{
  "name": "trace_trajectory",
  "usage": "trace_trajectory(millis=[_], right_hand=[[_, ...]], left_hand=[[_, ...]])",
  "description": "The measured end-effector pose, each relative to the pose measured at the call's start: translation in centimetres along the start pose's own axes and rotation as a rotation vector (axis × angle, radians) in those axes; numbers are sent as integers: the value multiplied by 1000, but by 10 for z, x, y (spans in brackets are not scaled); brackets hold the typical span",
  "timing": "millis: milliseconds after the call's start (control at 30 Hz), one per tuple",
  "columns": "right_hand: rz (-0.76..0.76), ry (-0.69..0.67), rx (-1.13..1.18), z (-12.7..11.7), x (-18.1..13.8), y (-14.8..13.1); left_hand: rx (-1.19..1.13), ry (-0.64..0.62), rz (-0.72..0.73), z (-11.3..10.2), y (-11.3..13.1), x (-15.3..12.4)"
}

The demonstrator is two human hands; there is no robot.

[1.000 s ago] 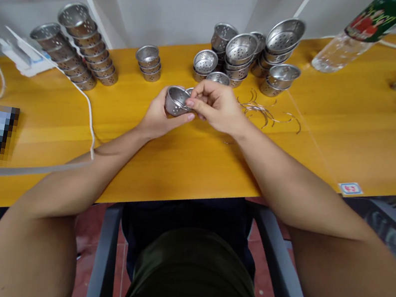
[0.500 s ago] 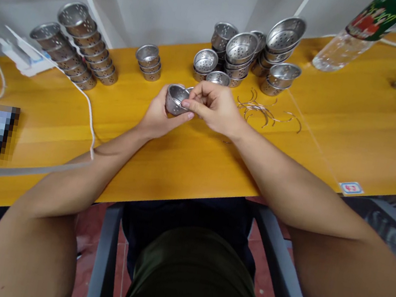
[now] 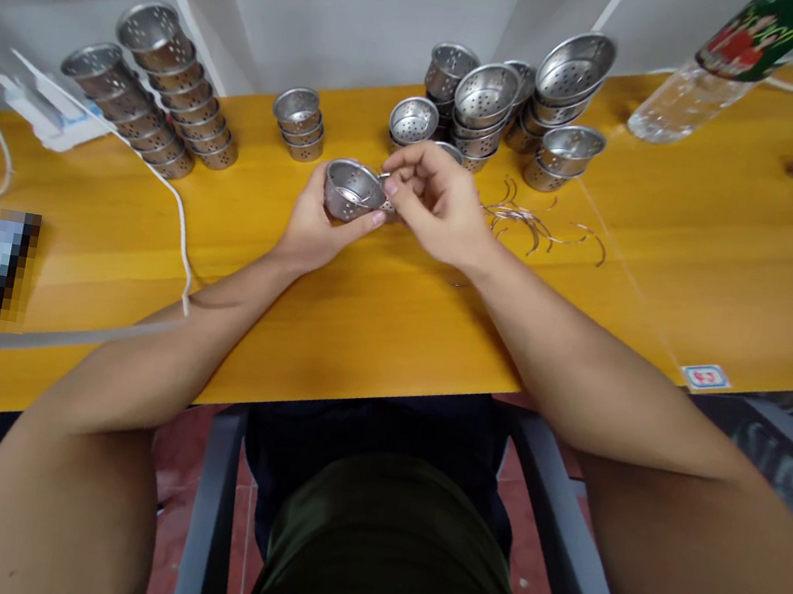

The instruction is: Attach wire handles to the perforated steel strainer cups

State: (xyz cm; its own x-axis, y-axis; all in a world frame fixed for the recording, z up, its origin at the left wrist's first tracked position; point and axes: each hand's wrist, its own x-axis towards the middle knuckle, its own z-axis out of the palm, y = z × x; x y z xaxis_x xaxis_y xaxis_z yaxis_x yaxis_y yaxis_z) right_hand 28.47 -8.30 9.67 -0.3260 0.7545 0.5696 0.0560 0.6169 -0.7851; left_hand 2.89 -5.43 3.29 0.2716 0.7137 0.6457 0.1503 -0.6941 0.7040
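My left hand (image 3: 313, 227) cups a small perforated steel strainer cup (image 3: 348, 191) from below, its mouth tilted toward me. My right hand (image 3: 436, 204) is closed in a pinch at the cup's right rim, thumb and forefinger on a small metal part there that I cannot make out. Both hands hover just above the yellow wooden table (image 3: 395, 307). A loose heap of thin wire handles (image 3: 534, 226) lies right of my right hand.
Piles of strainer cups (image 3: 509, 103) stand behind my hands. A short stack (image 3: 300, 124) and two long leaning stacks (image 3: 153, 89) stand at the left. A plastic bottle (image 3: 717, 62) lies far right. A white power strip (image 3: 47, 112) and cable (image 3: 182, 241) lie left.
The cup has shifted slightly left and tipped more toward me. My right hand's fingers have moved to the cup's right rim.
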Motion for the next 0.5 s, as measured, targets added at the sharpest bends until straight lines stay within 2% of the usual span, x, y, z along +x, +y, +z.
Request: trace_trajectory(millis=[200, 500], right_hand=[[-136, -77, -238, -13, -3, 1], [-176, -227, -251, -12, -5, 8]], left_hand=[[14, 67, -1, -2, -8, 4], [57, 39, -32, -1, 5, 3]])
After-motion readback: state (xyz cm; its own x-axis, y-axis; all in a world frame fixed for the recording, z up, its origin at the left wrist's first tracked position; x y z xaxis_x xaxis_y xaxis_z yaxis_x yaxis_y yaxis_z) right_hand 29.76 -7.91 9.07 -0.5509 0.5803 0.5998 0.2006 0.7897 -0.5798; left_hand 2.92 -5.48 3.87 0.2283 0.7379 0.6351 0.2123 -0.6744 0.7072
